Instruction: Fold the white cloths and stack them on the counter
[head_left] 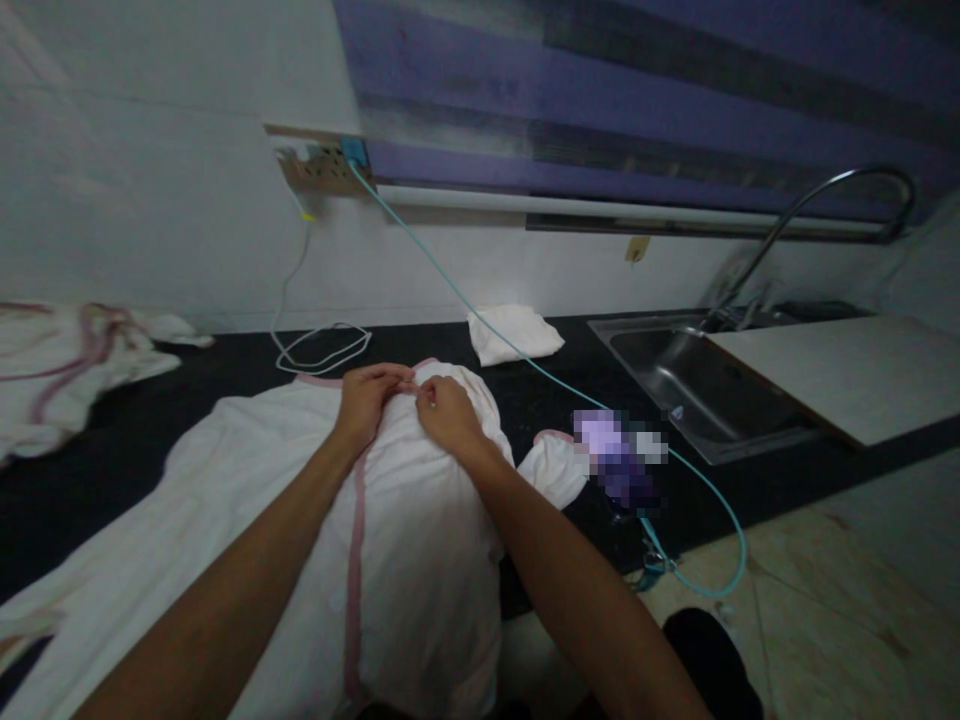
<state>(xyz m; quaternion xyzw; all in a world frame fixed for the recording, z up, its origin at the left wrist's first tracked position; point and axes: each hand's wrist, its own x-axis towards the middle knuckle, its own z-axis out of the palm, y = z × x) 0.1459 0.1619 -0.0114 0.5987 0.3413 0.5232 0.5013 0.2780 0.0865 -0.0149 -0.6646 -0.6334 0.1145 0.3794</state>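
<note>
A white garment with pink trim (427,560) is spread over the dark countertop and hangs down over its front edge. Near its top edge, my left hand (367,400) pinches the pink-trimmed fabric. Right beside it, my right hand (448,412) is closed on the same edge, its fingers curled in. The two hands almost touch. A pink strip runs down the garment below my left hand. One white sleeve with a pink cuff (556,470) lies out to the right. What exactly sits between the fingertips is too small to make out.
Another white garment with pink trim (67,365) lies at the left. A folded white cloth (514,335) rests near the wall. A teal cable (450,280) runs from the wall socket (326,170) past a blurred-out object (619,460). At right are a sink (697,390) and a white board (862,370).
</note>
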